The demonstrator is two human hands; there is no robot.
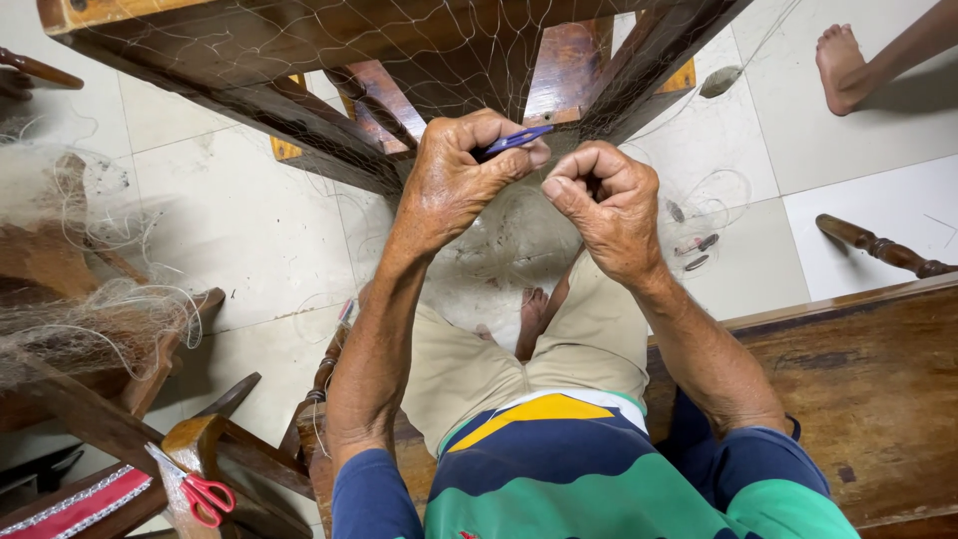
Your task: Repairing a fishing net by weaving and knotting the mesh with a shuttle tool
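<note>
The fine fishing net hangs in front of you, draped over the dark wooden frame so its mesh is spread taut and within reach of both hands. Your left hand is clenched around a slim purple netting needle, pinched between thumb and fingers with its tip pointing right, toward the other hand; held that way it can pass through a mesh opening. Your right hand is closed in a fist just beside it, seemingly pinching a strand of the net to keep it tense, though the line itself is too thin to make out inside the fingers. You sit on a wooden bench, knees apart, so the net falls between them to the tiled floor. More net lies heaped at the left. Red-handled scissors rest on a chair arm at lower left, well apart from your hands. Another person's bare foot shows at the top right, the rest cut off.
</note>
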